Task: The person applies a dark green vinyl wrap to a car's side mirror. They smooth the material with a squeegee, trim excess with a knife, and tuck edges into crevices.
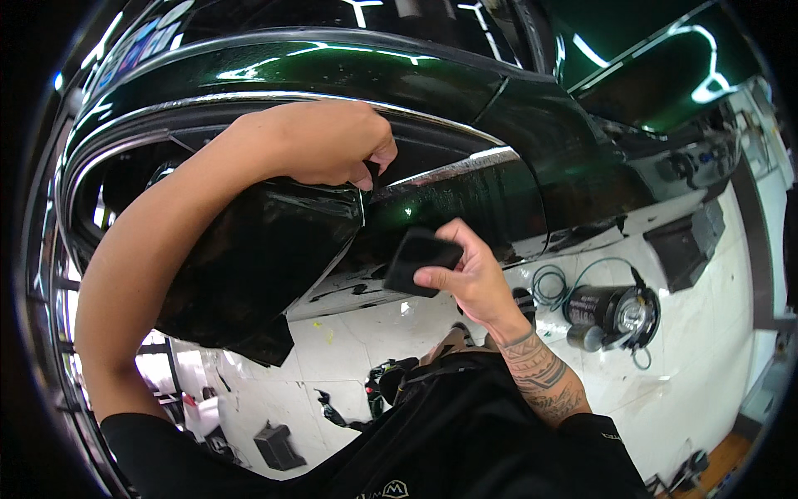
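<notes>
A dark green, glossy car (316,68) stands before me with one door (249,258) swung out. My left hand (349,148) reaches over that door to its upper rear corner. Thumb and fingers pinch together there, at a small dark piece or edge I cannot make out. In my right hand (474,279) is a black flat rectangular pad (411,262), gripped between thumb and fingers and slightly blurred. The pad is held in front of the wet-looking rear side panel (465,204), lower than my left hand. I cannot tell whether it touches the panel.
On the tiled floor at the right lies a black cylindrical machine (611,309) with a green hose (549,287). A dark blocky object (688,241) is near the car's right end. Another dark block (278,447) and a black-and-green tool (378,387) are near my feet.
</notes>
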Available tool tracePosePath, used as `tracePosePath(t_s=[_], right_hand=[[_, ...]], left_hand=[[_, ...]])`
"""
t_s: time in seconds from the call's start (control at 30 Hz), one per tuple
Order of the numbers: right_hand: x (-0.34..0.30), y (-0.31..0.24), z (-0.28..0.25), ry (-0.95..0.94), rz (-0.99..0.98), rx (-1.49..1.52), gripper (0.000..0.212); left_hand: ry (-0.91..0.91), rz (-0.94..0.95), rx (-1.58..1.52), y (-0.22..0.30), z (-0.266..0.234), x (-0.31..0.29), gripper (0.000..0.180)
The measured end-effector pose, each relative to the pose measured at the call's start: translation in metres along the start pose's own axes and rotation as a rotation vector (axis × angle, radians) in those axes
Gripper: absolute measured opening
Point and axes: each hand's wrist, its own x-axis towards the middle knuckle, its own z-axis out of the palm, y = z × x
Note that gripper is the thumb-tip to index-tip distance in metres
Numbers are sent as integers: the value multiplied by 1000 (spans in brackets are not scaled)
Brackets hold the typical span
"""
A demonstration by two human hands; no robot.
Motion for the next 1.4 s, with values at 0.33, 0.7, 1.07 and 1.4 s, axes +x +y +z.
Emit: tracePosePath(t_s=[0.33, 0.7, 1.07, 1.4], right_hand=[[26, -33, 106, 143, -320, -245, 41], [40, -28, 72, 338, -519, -599, 17], [40, -37, 65, 267, -586, -664, 16], [23, -37, 89, 77, -951, -1118, 43]], left_hand=[[126, 201, -39, -16, 16, 5, 16], [257, 135, -118, -13, 27, 9, 10], [176, 28, -135, -9, 20, 14, 10], [204, -229, -159, 8, -9, -1, 27]])
